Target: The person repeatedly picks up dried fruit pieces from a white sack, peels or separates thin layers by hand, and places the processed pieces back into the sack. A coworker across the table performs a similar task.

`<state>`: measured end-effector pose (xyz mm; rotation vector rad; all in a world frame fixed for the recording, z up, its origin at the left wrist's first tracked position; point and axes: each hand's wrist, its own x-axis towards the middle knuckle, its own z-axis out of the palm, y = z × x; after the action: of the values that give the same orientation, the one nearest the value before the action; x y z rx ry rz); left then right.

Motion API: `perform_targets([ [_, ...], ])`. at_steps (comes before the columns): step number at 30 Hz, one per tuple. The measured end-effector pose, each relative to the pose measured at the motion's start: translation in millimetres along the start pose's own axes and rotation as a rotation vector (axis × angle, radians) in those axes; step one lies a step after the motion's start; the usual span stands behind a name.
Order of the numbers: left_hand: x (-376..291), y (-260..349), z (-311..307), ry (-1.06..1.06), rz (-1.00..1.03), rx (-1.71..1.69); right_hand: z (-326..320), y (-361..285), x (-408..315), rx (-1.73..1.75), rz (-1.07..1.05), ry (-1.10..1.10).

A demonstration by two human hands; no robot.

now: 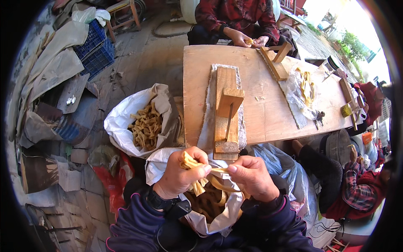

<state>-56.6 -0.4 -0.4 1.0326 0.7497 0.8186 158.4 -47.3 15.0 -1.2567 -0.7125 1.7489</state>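
Observation:
My left hand [185, 173] is closed around a bunch of pale yellow folded strips [198, 186]. Between thumb and finger, my right hand [254, 177] pinches one yellowish strip [220, 170] that stretches across from the left hand. Below both hands, an open white sack [217, 219] in front of me holds brownish strips. Just beyond them, at the table's near edge, a wooden block jig [228, 110] with an upright block and a slanting metal rod lies on a ragged cloth [206, 126]. The material of the strips cannot be told.
A wooden table [261, 126] bears a second wooden jig [277, 63] and a plastic bag of yellow strips [305, 91]. Left of it stands a white sack [119, 126] of knotted pieces. Blue crates [97, 56] stand farther left. Other people sit across and at the right.

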Motion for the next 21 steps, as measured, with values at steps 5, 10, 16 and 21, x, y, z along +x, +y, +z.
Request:
perform_targets([
  [5, 31, -9, 3, 0.114, 0.227, 0.120, -15, -3, 22, -0.250, -0.506, 0.253],
  [10, 62, -25, 15, 0.336, 0.503, 0.699, -20, 1, 61, -0.950, -0.806, 0.607],
  [16, 46, -13, 15, 0.463, 0.651, 0.856, -14, 4, 53, -0.972, -1.001, 0.587],
  [21, 7, -12, 24, 0.086, 0.425, 0.393, 0, 4, 24, -1.070, -1.334, -0.045],
])
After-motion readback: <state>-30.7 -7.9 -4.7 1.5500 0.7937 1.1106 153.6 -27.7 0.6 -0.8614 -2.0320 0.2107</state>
